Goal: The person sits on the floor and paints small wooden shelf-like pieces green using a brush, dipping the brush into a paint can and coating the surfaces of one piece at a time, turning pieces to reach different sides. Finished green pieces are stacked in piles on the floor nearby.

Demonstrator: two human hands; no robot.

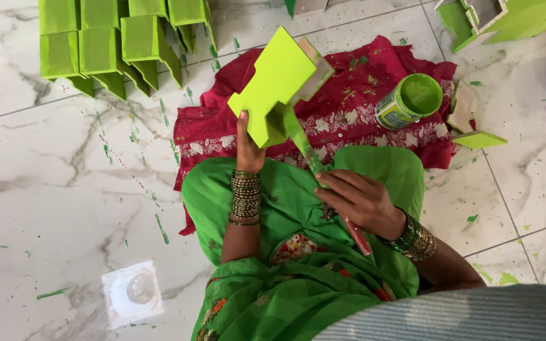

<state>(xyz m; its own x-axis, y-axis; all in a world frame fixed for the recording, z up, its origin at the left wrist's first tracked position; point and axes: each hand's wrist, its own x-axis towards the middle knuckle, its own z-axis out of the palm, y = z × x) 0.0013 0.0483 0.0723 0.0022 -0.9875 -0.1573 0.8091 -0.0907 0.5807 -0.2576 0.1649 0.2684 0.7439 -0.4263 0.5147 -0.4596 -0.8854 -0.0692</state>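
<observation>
My left hand (248, 146) grips a bright green painted wooden piece (277, 82) with notched sides, holding it up by its lower edge over my lap. My right hand (360, 201) is shut on a paintbrush (311, 158) with a reddish handle and a green-smeared shaft. The brush tip meets the underside of the piece. An open can of green paint (410, 101) stands on a red patterned cloth (355, 120) just beyond my right hand.
Several green painted pieces (115, 44) stand in rows at the upper left on the marble floor (64, 189). More green pieces (500, 19) lie at the upper right, one small piece (475, 126) beside the can. A square floor drain (132, 293) sits at lower left.
</observation>
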